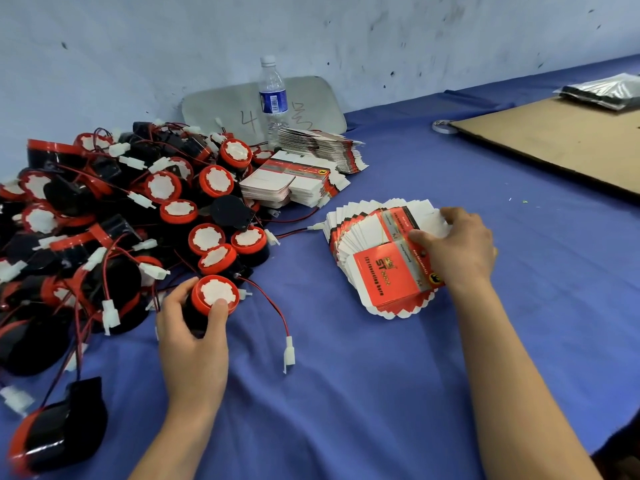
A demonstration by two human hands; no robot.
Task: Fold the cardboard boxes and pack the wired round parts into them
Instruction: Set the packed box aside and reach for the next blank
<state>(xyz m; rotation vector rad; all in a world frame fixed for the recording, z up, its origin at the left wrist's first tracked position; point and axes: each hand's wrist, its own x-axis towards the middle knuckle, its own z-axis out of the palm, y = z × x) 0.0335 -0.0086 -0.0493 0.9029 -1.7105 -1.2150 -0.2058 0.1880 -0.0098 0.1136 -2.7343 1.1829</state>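
Head view: the left hand (194, 341) curls round a round part (214, 297) with a black body, red rim and white toothed face, thumb on top, at the near edge of the tangled pile of parts (104, 220). The right hand (457, 249) pinches the top of a fanned stack of flat boxes (381, 271), glossy red-and-white card. Wrinkled blue cloth (346, 410) covers the table, with a scuffed pale wall (346, 29) behind

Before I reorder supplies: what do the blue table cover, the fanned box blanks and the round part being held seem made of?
Table cover: matte cloth, judging by wrinkles. Box blanks: thin printed card, slight sheen, scalloped cut edges. Round part in the left hand: probably moulded plastic, red rim, black body; white centre may be paper.
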